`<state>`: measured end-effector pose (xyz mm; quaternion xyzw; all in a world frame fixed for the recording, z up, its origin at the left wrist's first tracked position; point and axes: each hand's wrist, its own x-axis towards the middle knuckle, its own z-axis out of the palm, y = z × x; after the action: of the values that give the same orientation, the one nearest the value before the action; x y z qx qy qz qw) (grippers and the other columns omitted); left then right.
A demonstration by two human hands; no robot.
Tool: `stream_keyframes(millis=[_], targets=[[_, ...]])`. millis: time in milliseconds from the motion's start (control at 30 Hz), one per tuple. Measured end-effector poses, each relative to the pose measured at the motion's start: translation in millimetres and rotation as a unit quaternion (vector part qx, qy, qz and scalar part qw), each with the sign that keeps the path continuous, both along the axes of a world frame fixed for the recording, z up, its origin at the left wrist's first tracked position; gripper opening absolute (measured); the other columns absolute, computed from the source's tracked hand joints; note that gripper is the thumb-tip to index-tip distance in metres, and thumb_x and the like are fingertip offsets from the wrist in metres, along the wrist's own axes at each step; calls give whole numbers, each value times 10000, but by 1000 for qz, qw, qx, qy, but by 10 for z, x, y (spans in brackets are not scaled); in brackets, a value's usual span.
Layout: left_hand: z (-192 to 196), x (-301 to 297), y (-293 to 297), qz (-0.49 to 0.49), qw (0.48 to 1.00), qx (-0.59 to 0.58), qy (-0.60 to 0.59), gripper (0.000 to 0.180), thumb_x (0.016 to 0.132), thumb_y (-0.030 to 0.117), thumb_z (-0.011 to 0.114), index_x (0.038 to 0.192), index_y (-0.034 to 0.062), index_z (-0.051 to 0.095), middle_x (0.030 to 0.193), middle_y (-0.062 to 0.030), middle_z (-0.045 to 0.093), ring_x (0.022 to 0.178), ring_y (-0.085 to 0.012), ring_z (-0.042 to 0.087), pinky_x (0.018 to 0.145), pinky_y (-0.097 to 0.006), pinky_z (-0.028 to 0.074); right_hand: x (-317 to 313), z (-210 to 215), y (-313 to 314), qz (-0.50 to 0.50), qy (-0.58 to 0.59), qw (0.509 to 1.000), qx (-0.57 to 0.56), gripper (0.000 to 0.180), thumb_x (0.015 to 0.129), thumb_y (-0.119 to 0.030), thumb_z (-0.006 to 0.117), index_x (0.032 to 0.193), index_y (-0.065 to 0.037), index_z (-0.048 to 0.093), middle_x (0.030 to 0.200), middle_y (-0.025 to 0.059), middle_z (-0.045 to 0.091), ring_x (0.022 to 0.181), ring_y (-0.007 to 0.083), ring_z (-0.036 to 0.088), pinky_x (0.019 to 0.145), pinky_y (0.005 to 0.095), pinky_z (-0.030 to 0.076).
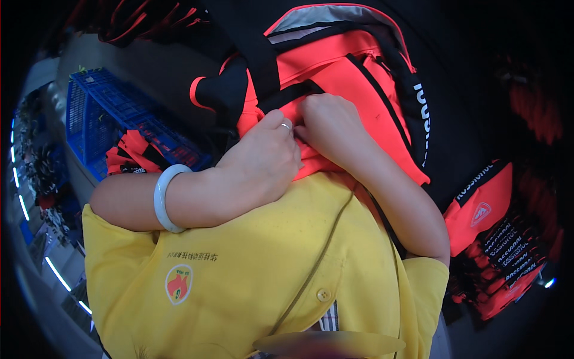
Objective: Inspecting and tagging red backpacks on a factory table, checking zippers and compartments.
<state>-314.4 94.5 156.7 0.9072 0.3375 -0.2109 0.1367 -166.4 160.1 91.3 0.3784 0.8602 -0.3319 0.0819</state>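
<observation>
Bright red-and-black fabric bag (353,75) right in front of the yellow fabric shirt (263,287) | left hand (260,157), right hand (330,124) both curled in at it, fingertips hidden, grasp can't be told | blue latticed plastic crate (85,128) off left

A workshop, it seems, with matching red-and-black fabric pieces (502,260) stacked and a blue plastic crate (98,99).

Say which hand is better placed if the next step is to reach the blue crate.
Probably the left hand: it is nearer the blue crate, on the left, than the right hand is. Both touch the red-and-black bag.
</observation>
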Motion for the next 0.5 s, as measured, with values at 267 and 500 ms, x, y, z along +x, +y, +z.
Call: stream_keyframes(millis=[267, 500], targets=[[-9, 43, 45, 19, 998, -55, 14, 372, 865, 320, 600, 944, -34, 684, 973, -147, 667, 942, -227, 551, 833, -335, 373, -157, -126, 35, 4, -40, 996, -73, 194, 751, -137, 666, 899, -11, 661, 877, 166, 685, 856, 311, 684, 701, 428, 549], [57, -66, 36, 10, 1000, 2, -2, 384, 878, 302, 584, 1037, -39, 663, 1100, -157, 637, 1009, -222, 528, 864, -335, 371, 364, 547, -40, -140, 233, 959, 76, 151, 690, -35, 661, 820, 0, 592, 821, 122, 615, 739, 289, 624, 666, 393, 503]])
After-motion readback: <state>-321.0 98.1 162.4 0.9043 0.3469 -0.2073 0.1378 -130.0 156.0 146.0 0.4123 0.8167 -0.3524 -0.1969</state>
